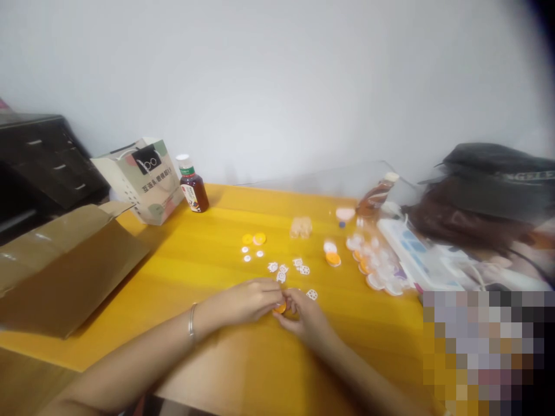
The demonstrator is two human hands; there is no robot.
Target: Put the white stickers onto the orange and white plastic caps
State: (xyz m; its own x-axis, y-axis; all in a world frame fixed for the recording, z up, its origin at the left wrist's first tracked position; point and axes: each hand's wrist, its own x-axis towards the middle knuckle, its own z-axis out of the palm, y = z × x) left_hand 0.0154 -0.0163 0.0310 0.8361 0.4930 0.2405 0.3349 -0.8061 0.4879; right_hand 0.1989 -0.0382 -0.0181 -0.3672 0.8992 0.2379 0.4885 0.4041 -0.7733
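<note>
A small orange disc (pixel 280 307) sits between the fingertips of the left hand (pixel 254 300) and the right hand (pixel 304 315), both pinched narrow on it, just over the yellow surface (pixel 225 222). Just beyond the hands lie white cut-out pieces (pixel 304 270); farther out and slightly left are small white discs (pixel 247 258) and two yellow discs (pixel 259 238). Beyond the right hand is another orange disc (pixel 333 259), near a cluster of clear-and-orange pieces (pixel 376 263). Well left of the hands stands a cardboard box (pixel 82 266), with a dark bottle (pixel 195 193) beyond the left hand.

Both hands (pixel 254 297) (pixel 309 316) hold an orange disc (pixel 281 307) (partly covered)
</note>
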